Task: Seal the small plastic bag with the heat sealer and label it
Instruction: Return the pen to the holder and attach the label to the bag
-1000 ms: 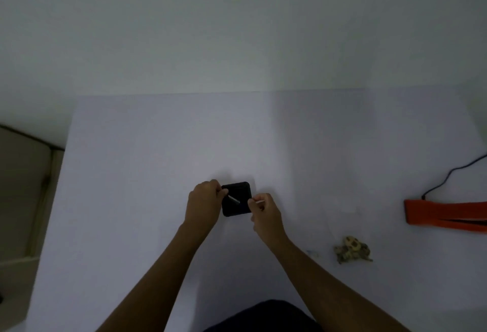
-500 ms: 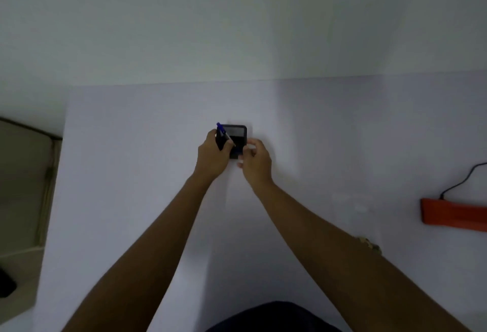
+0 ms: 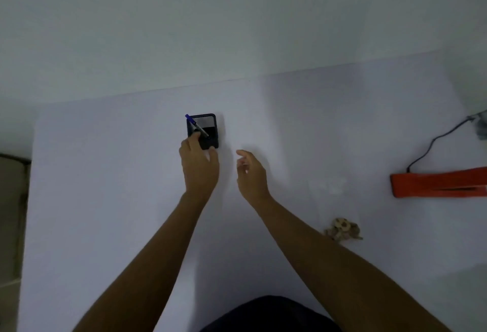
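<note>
Orange heat sealer cut off by the right frame edge; its black cord runs out of frame there too. Left hand covers the near edge of the black case. Small brownish object too blurred to identify; faint clear patch beside the sealer, possibly the bag, cannot tell
</note>
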Demonstrator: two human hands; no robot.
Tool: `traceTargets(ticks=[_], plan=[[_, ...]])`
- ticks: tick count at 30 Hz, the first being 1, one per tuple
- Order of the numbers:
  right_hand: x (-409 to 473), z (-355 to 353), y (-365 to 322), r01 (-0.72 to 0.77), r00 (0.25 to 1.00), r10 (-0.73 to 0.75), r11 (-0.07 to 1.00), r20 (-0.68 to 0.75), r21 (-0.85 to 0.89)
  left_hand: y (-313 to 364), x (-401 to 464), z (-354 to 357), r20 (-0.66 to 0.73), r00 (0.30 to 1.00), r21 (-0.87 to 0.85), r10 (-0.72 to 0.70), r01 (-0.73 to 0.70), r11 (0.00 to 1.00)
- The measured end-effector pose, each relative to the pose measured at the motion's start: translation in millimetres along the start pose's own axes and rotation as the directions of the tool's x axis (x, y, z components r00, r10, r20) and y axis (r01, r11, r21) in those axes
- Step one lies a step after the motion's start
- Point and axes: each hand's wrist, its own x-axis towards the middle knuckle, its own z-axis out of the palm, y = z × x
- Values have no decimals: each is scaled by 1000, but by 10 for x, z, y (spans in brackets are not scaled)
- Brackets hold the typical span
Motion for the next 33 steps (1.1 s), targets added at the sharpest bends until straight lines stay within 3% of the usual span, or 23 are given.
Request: traceTargets(ticks=[2, 6, 14, 20, 26, 33], plan=[[-275, -207, 213, -5, 997, 1, 999, -81, -46, 69, -354, 203, 67, 996, -46, 54, -51, 998], [-836, -694, 727, -81, 970, 50, 990, -238, -119, 176, -1093, 633, 343, 938, -118, 47, -6, 993], [-1670, -1393, 1566, -256, 938, 220, 961, -267, -109, 212, -1982, 1331, 662, 739, -6, 127, -164, 986], [-1840, -1541, 1835, -253, 938, 215, 961, -271, -114, 218, -2165, 1598, 701, 702, 99, 129, -274, 957], [-1846, -1571, 1905, -216, 954, 186, 970, -236, -109, 223, -2265, 1732, 668, 724, 232, 173, -423, 876], [-1842, -1574, 1959, -200, 960, 172, 974, -221, -108, 246, -2281, 1727, 649, 741, 212, 171, -393, 895]])
